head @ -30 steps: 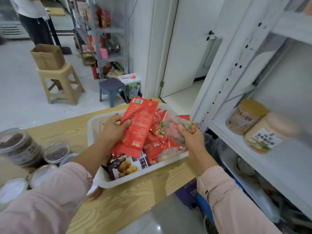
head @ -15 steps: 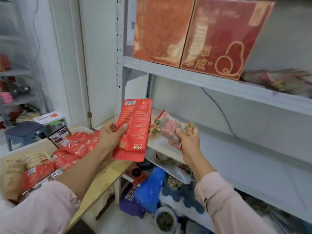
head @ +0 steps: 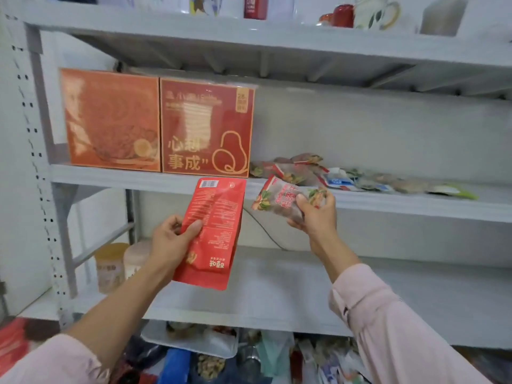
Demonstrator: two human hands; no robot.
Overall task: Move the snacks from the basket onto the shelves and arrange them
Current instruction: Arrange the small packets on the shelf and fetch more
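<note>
Two snack packs are held before the shelving: the left hand (head: 171,242) grips a flat red pouch (head: 214,225) by its left edge, and the right hand (head: 317,217) clutches a clear nut packet (head: 279,199) at the front lip of the middle shelf (head: 401,207). On that shelf, small snack packets (head: 346,176) lie right of two red boxes (head: 206,128).

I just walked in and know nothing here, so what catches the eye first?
Two big red-orange square boxes stand side by side at the left of the grey metal middle shelf. In front, the left hand holds a flat red foil snack pouch and the right hand grips a clear nut packet with red print, near a loose row of small packets on that shelf.
</note>
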